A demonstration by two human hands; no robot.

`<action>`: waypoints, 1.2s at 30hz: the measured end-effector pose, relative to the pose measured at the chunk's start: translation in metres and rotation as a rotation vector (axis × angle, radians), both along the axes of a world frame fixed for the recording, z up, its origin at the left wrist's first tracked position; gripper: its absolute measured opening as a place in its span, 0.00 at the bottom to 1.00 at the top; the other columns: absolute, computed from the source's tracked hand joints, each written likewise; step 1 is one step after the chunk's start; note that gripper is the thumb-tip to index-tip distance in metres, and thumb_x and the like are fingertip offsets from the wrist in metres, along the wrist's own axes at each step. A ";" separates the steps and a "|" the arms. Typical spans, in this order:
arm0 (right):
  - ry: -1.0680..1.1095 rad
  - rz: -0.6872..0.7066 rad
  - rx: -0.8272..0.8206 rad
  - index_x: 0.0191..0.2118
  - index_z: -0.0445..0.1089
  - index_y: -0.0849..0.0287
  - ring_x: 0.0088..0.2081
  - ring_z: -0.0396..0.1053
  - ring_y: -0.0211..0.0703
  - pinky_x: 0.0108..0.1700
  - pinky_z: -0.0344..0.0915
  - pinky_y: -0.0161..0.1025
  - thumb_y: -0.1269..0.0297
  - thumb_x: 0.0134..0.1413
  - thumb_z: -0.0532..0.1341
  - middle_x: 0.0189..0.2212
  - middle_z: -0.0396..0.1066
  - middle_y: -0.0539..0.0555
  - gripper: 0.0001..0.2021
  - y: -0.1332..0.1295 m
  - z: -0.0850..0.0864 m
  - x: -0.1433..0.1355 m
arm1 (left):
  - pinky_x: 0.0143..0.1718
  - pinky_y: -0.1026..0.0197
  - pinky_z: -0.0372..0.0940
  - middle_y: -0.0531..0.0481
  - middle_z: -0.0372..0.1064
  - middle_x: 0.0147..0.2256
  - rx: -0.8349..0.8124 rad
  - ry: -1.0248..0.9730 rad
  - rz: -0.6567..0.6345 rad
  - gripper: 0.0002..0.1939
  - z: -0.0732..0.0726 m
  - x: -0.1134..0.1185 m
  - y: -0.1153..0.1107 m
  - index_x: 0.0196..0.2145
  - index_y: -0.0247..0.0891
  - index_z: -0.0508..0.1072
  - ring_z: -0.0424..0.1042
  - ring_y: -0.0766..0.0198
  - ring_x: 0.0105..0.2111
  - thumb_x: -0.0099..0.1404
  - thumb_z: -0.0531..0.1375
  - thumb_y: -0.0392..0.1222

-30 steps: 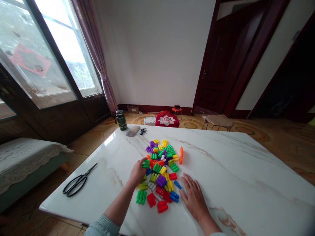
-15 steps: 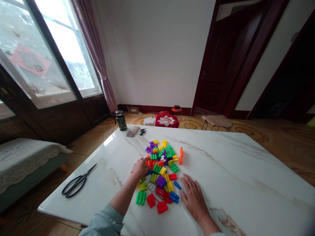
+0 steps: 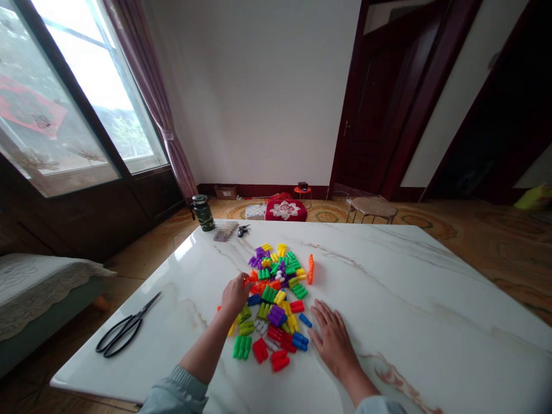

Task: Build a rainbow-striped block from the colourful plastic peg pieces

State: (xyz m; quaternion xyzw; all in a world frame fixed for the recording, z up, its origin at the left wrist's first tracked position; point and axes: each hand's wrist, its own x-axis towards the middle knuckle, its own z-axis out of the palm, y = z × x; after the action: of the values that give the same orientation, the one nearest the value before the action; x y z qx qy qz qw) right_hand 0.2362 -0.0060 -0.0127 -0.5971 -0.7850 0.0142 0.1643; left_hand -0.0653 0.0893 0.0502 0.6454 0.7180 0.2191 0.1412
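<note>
Black scissors, dark green bottle, red patterned stool, purple curtain

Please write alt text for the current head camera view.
Left hand with its fingers on an orange piece at the edge of a colourful heap of plastic pieces on a white table; right hand palm-down beside the heap. Scissors lie at left, a dark bottle stands farther back.

Daylight from 1 window, upper left; glare on tabletop; dim right.
</note>
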 end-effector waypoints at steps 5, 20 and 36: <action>0.014 -0.005 -0.027 0.62 0.59 0.58 0.65 0.49 0.48 0.64 0.46 0.52 0.61 0.59 0.52 0.65 0.52 0.56 0.25 -0.001 0.005 -0.002 | 0.36 0.64 0.64 0.47 0.76 0.31 -0.009 -0.122 -0.006 0.14 0.011 0.000 0.021 0.46 0.37 0.73 0.74 0.61 0.34 0.66 0.53 0.42; 0.072 -0.018 -0.101 0.62 0.58 0.60 0.66 0.44 0.48 0.66 0.40 0.52 0.61 0.58 0.52 0.65 0.51 0.57 0.26 -0.003 0.013 -0.004 | 0.36 0.66 0.65 0.50 0.76 0.33 0.066 -0.223 -0.418 0.08 -0.007 0.148 -0.005 0.38 0.37 0.74 0.74 0.64 0.34 0.60 0.58 0.37; 0.192 -0.007 -0.126 0.62 0.59 0.58 0.67 0.43 0.47 0.67 0.35 0.51 0.58 0.60 0.53 0.66 0.49 0.55 0.25 -0.005 0.015 -0.002 | 0.42 0.59 0.60 0.43 0.76 0.35 -0.024 0.187 -0.326 0.10 -0.004 0.147 0.007 0.35 0.38 0.76 0.73 0.55 0.40 0.63 0.57 0.45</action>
State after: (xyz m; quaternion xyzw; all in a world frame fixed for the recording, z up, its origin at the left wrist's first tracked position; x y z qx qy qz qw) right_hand 0.2343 -0.0107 0.0021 -0.6050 -0.7611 0.1203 0.2009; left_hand 0.0814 0.0959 0.0460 0.7691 0.6163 0.1239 0.1152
